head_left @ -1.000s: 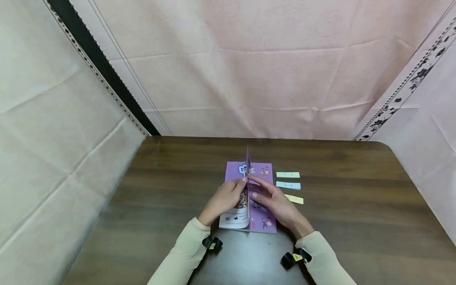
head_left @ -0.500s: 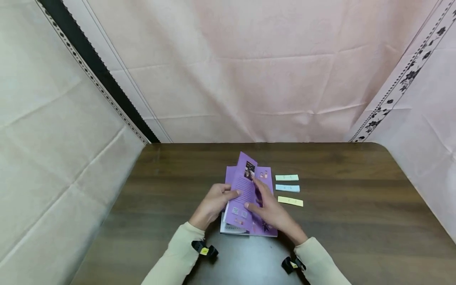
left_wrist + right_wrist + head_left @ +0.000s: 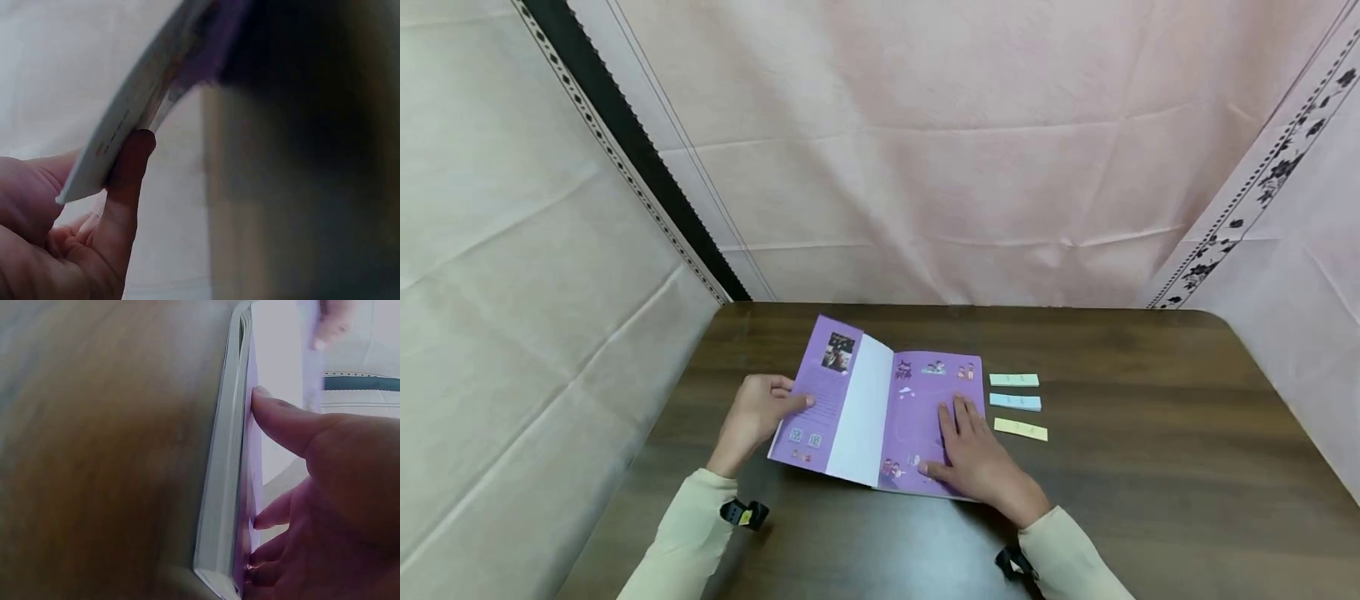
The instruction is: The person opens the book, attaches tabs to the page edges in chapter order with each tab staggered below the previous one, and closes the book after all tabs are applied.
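A purple book [image 3: 865, 417] lies opened on the table, its cover with a folded flap swung out to the left and tilted up. My left hand [image 3: 760, 414] pinches the outer left edge of that cover; the left wrist view has the thumb on one face of the cover [image 3: 115, 131] and fingers behind it. On the purple right-hand page, my right hand [image 3: 973, 454] rests with fingers spread. From the right wrist, the thick page block [image 3: 228, 456] shows edge-on beside the thumb and fingertips.
Three paper strips, green [image 3: 1013, 380], blue [image 3: 1015, 402] and yellow [image 3: 1021, 430], lie just right of the book on the brown wooden table [image 3: 1150, 467]. Pale cloth curtains [image 3: 925, 167] hang behind the table and at both sides.
My left hand has drawn the cover and its flap leftward, spreading the book and baring a white strip. My right hand has moved off the flap and down onto the right page.
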The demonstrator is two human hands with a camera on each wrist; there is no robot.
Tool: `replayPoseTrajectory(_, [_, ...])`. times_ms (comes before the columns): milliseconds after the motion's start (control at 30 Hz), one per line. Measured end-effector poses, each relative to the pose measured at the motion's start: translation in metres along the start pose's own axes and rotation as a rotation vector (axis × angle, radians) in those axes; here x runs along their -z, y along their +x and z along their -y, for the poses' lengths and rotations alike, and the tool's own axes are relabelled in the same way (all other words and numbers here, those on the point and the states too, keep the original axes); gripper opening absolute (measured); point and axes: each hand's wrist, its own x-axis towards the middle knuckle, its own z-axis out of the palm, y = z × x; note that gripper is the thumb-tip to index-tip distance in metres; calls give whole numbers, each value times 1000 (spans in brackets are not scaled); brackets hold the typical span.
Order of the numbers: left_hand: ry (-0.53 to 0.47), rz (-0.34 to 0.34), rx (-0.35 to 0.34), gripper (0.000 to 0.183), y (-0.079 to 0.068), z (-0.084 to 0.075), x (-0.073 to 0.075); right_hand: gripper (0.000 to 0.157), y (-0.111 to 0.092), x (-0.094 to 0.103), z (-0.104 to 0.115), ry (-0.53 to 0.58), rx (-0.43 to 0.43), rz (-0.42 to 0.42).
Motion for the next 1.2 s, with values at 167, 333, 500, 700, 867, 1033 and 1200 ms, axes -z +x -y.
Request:
replayPoseTrajectory(167, [312, -70, 34, 22, 2, 23, -2, 95, 2, 3, 2, 8, 4, 12])
replayPoseTrajectory(333, [512, -85, -3, 34, -1, 33, -19, 98, 2, 7, -2, 76, -16, 66])
replayPoseTrajectory(500, [657, -167, -122, 34, -4, 22, -41, 99, 2, 7, -3, 104, -40, 87])
replayPoseTrajectory(700, [639, -2, -301, 72, 4, -11, -79, 98, 4, 7, -2, 72, -34, 69])
replayPoseTrajectory(867, [667, 130, -258, 94, 12, -25, -103, 97, 5, 7, 0, 52, -31, 61])
replayPoseTrajectory(1033, [666, 188, -180, 113, 15, -28, -123, 98, 5, 8, -1, 54, -24, 40])
replayPoseTrajectory(1200, [655, 191, -164, 111, 18, -25, -133, 97, 5, 9, -2, 51, -4, 7])
